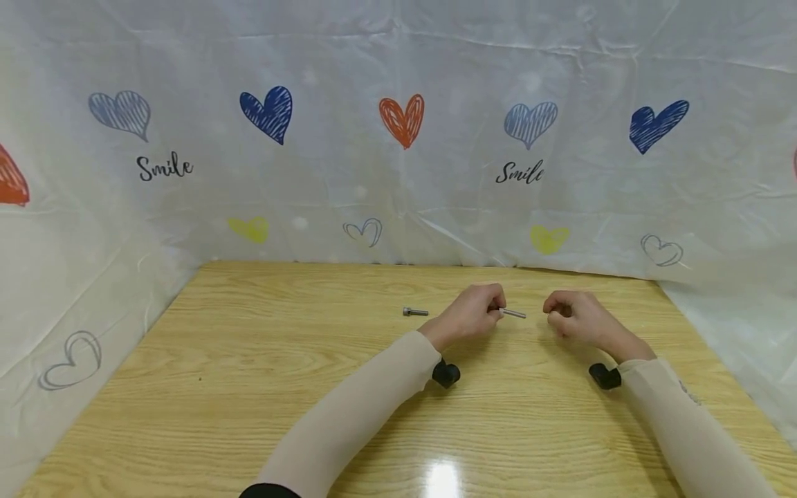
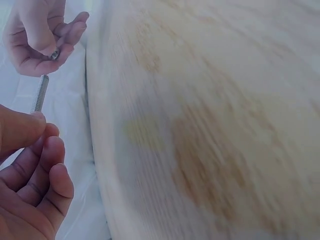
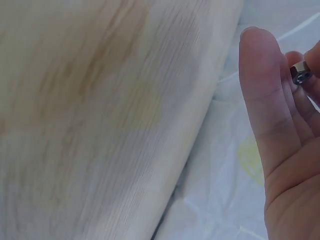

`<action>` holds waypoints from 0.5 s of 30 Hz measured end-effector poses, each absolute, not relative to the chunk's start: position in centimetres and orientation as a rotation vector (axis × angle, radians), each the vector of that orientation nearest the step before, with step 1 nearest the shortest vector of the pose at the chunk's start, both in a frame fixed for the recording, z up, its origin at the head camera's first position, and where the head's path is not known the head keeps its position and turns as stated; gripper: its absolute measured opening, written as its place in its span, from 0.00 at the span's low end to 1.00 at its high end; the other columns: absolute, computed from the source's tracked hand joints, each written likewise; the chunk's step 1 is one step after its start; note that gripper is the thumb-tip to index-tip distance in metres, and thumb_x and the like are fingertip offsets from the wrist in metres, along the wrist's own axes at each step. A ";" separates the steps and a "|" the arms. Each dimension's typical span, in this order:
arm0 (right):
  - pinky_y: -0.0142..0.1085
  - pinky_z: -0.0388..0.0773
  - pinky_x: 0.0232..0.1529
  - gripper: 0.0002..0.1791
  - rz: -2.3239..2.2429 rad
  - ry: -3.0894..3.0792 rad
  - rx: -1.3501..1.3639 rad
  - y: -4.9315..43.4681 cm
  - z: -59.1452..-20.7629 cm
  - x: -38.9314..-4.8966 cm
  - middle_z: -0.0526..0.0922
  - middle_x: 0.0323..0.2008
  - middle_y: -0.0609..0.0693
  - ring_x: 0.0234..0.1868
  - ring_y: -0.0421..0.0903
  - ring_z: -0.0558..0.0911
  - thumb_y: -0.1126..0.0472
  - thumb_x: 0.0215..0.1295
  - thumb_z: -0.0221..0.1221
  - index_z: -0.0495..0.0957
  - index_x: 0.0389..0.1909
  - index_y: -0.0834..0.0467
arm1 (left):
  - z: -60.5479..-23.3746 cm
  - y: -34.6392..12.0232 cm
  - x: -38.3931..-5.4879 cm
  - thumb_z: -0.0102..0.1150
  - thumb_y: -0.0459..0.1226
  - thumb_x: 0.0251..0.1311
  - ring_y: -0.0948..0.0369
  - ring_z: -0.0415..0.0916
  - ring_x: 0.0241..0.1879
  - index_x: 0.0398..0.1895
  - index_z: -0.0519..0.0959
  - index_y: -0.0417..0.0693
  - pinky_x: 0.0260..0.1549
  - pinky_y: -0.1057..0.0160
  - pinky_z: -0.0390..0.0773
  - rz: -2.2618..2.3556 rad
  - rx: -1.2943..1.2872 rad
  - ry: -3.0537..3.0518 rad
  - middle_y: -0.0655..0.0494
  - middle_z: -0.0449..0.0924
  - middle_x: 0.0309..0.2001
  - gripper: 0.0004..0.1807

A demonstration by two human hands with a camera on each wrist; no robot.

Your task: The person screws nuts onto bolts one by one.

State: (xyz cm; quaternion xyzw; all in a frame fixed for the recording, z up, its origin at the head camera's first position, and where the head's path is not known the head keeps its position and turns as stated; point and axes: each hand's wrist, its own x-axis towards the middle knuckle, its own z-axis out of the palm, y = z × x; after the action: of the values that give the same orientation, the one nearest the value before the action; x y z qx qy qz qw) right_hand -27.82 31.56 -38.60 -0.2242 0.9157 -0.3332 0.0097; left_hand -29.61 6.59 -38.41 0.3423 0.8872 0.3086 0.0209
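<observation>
I can see a lying bolt [image 1: 415, 312] on the tabletop [image 1: 249, 387], and I will tell where things are from it. Its fat head is on its left end, and its thin part points right.

Just to the right of the lying bolt is the left hand [image 1: 470, 315]. It pinches a thin metal rod [image 1: 514, 314] with little ridges on it. One end sticks out of the fingers, away from the lying bolt. The other end is hidden, so from my far-off seat I cannot tell if it has a head.

Further right of the lying bolt, past the metal rod, is the right hand [image 1: 579, 318]. It holds a small, shiny nut [image 3: 301, 73] between its thumb and fingers. The tip of the metal rod is near the nut, but they do not touch.

Both arms have light sleeves. The left sleeve [image 1: 355, 408] is nearer to me than the lying bolt, and the right sleeve [image 1: 691, 422] is nearer too, but far over to the right. A black thing sits at each wrist.

Behind the lying bolt hangs a white, wrinkly sheet [image 1: 398, 62]. I see a red heart [image 1: 401, 121] on it, almost straight behind the lying bolt.
</observation>
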 end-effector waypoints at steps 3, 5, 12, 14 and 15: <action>0.35 0.76 0.25 0.10 -1.057 2.864 -0.713 31.4 -38.7 -27.7 0.79 0.27 0.50 0.22 0.42 0.77 0.70 0.60 0.53 0.75 0.41 0.66 | -38.4 6.3 -29.4 0.55 0.33 0.66 0.66 0.72 0.33 0.41 0.75 0.48 0.33 0.71 0.73 0.963 1.055 2.751 0.59 0.76 0.36 0.03; 0.35 0.76 0.26 0.10 -1.068 2.883 -0.732 31.3 -38.7 -27.6 0.79 0.28 0.49 0.23 0.42 0.78 0.70 0.59 0.53 0.75 0.41 0.66 | -38.4 6.1 -29.2 0.55 0.33 0.66 0.66 0.72 0.33 0.40 0.75 0.48 0.33 0.71 0.73 0.968 1.051 2.753 0.59 0.76 0.36 0.03; 0.34 0.75 0.25 0.10 -1.096 2.941 -0.807 30.2 -38.8 -27.5 0.80 0.25 0.46 0.20 0.39 0.77 0.70 0.60 0.54 0.80 0.40 0.65 | -38.4 5.4 -28.7 0.56 0.33 0.65 0.66 0.73 0.33 0.39 0.76 0.47 0.34 0.71 0.73 0.996 1.053 2.769 0.58 0.78 0.36 0.02; 0.34 0.75 0.25 0.11 -1.107 2.949 -0.817 30.0 -38.8 -27.4 0.81 0.27 0.48 0.21 0.39 0.78 0.69 0.62 0.54 0.81 0.43 0.66 | -38.4 5.2 -28.5 0.56 0.33 0.65 0.67 0.73 0.33 0.39 0.76 0.48 0.34 0.71 0.73 1.006 1.049 2.771 0.59 0.78 0.35 0.02; 0.35 0.76 0.25 0.11 -1.120 2.946 -0.812 29.9 -38.8 -27.3 0.81 0.29 0.50 0.21 0.41 0.78 0.69 0.63 0.54 0.81 0.44 0.66 | -38.4 5.1 -28.4 0.56 0.32 0.65 0.67 0.73 0.33 0.38 0.76 0.48 0.34 0.71 0.73 1.017 1.048 2.771 0.59 0.78 0.35 0.02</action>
State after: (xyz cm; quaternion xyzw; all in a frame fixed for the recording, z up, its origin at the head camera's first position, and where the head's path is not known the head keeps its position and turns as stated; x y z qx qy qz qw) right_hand -27.32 29.91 -38.78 -0.2492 0.9037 -0.3435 -0.0562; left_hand -28.44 5.08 -38.41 0.3346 0.8847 0.3245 0.0047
